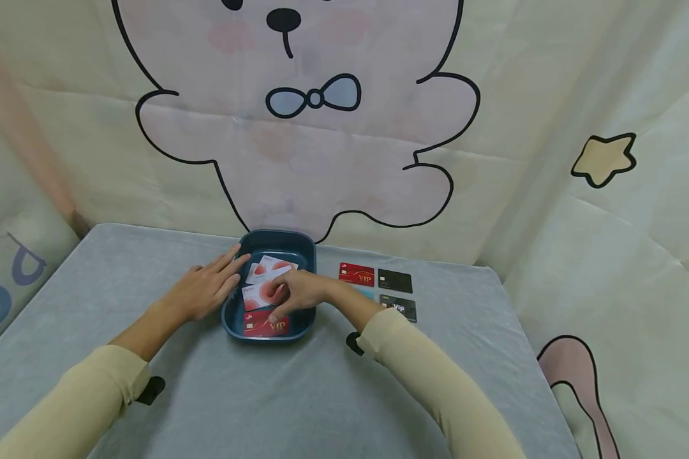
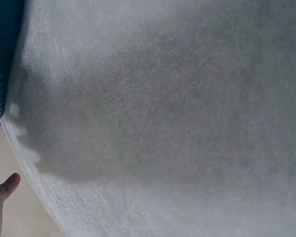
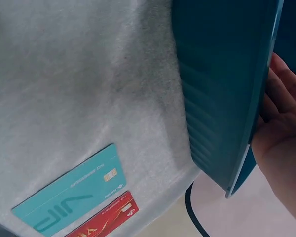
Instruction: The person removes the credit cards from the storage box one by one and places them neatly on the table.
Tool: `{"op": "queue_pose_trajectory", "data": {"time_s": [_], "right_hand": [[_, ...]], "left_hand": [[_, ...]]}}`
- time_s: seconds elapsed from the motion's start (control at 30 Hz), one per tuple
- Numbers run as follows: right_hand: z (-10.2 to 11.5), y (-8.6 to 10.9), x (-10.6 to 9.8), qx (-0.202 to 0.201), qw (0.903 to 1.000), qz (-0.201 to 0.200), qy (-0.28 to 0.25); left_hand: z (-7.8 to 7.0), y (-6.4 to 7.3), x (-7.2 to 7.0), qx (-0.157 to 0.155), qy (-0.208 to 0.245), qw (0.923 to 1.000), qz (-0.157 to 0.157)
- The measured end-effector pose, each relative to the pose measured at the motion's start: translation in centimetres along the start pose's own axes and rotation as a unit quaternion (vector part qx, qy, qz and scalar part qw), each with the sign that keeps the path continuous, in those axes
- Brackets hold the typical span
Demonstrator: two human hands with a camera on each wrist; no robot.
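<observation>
In the head view, my left hand (image 1: 207, 290) lies against the left rim of a dark blue basin (image 1: 307, 245), its fingers straight. My right hand (image 1: 303, 290) reaches over the right side into the basin, above the cards. Its fingertips are at a white card with pink circles (image 1: 254, 297), while the thumb lies apart from them over a red VIP card (image 1: 257, 325). More white and pink cards (image 1: 275, 262) lie farther back, overlapping. In the right wrist view, the basin wall (image 3: 222, 94) partly hides my right fingers (image 3: 286, 81).
Right of the basin, on the grey cloth (image 1: 321, 395), lie a red card (image 1: 356, 274), a dark card (image 1: 395, 280), a black Vip card (image 1: 404, 308) and a teal card (image 3: 74, 190), partly covered by my right arm in the head view. A cartoon-printed curtain (image 1: 522, 95) hangs behind.
</observation>
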State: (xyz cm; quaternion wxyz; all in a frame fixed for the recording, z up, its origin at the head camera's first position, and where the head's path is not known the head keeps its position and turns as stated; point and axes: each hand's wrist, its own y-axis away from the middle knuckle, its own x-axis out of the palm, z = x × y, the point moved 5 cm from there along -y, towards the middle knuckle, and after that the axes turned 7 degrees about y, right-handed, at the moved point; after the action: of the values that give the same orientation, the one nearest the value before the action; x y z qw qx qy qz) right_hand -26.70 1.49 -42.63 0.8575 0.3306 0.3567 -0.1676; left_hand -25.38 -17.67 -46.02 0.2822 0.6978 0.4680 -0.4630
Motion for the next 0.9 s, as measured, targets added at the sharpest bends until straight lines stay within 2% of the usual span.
{"op": "queue_pose_trajectory", "data": {"time_s": [0.37,0.63,0.9], "right_hand": [[0.1,-1.2,0.2,0.041,0.9988,0.013,-0.023],[0.2,-1.6,0.5,0.041,0.9991,0.009,-0.001],[0.3,-1.5,1.1,0.045,0.9987,0.022,-0.01]], "left_hand": [[0.0,0.0,0.0,-0.003,-0.001,1.0,-0.002],[-0.1,-0.1,0.0,0.0,0.0,1.0,-0.003],[-0.2,0.0,-0.1,0.003,0.001,1.0,-0.005]]}}
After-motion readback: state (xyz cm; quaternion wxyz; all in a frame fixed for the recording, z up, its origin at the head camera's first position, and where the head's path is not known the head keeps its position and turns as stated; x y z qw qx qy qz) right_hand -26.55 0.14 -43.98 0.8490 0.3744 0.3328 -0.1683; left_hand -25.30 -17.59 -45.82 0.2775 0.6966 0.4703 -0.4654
